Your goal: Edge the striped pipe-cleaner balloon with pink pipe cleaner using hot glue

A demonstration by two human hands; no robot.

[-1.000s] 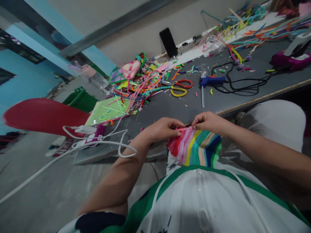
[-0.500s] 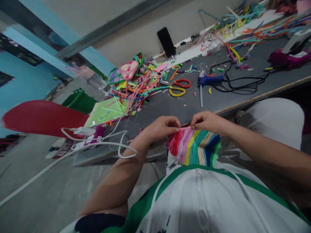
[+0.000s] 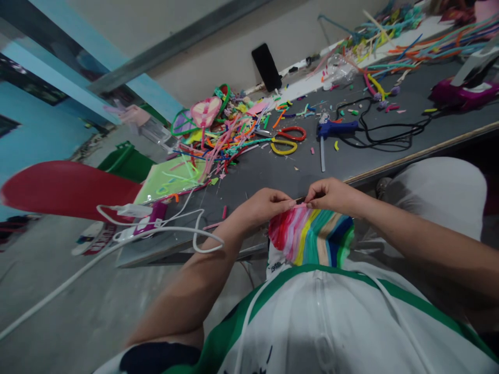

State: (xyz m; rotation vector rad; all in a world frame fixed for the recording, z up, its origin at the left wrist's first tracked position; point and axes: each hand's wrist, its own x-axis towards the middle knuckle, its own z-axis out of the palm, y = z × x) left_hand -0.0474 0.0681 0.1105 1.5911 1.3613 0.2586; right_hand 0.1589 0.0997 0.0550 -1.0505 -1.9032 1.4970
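Both my hands meet just in front of my chest, at the near edge of the grey table point(image 3: 351, 161). My left hand point(image 3: 260, 206) pinches one end of a short pink pipe cleaner point(image 3: 299, 205). My right hand point(image 3: 330, 194) pinches its other end. Under them lies a bundle of pipe cleaners point(image 3: 312, 235) in red, pink, yellow, green, tan and blue stripes, resting on my lap against my white and green top.
On the table lie a pile of coloured pipe cleaners point(image 3: 226, 132), red and yellow scissors point(image 3: 286, 140), a blue glue gun point(image 3: 337, 129) with black cable, a black phone point(image 3: 266, 66) and a purple object point(image 3: 460, 93). White cables point(image 3: 156, 223) and a red chair point(image 3: 66, 187) sit left.
My two hands have drawn slightly closer together on the pink pipe cleaner. The view shifted a little; everything on the table stays put.
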